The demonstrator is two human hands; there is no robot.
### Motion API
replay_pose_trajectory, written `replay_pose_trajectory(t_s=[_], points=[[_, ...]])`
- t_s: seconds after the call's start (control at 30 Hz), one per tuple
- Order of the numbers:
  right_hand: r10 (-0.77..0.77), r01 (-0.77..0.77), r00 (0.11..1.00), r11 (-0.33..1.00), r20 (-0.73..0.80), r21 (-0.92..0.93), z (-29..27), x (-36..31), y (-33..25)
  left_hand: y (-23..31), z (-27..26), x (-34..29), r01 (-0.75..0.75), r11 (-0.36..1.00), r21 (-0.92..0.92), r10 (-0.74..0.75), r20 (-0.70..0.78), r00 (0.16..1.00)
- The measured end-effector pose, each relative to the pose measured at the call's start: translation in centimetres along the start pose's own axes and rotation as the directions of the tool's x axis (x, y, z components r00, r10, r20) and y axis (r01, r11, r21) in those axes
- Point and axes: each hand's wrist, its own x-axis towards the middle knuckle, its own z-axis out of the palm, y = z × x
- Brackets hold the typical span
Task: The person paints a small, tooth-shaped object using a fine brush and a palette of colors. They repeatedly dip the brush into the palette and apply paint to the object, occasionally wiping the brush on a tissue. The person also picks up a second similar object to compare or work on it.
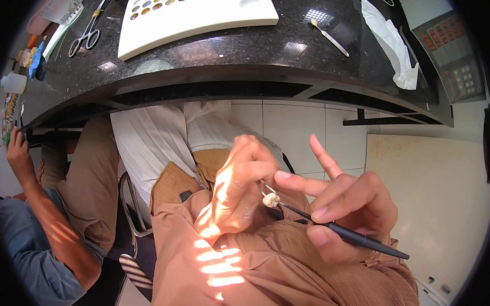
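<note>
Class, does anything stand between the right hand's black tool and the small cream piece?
Nothing visible does. The black tool in the right hand points straight at the cream piece; whether its tip touches cannot be told. The metal prongs from the left hand reach the piece from another side.

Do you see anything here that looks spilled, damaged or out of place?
Nothing looks clearly spilled or broken. Only the white paper looks untidy: it lies creased on the right side of the dark countertop, its near end close to the front edge. The pale piece by the left hand is too small to judge.
</note>
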Motion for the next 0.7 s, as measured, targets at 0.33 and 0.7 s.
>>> replay_pose_trajectory(t_s=[0.33, 0.7], points=[[-0.005, 0.005, 1.000, 1.000, -0.007, -0.009, -0.04, 0.06, -0.28, -0.19, 0.11, 0.24, -0.051, 0.999, -0.014, 0.051, -0.034, 0.998], [-0.026, 0.026, 1.000, 1.000, 0.012, -0.008, -0.19, 0.21, -0.11, -0.10, 0.12, 0.28, -0.058, 0.998, -0.003, 0.058, -0.043, 0.997]])
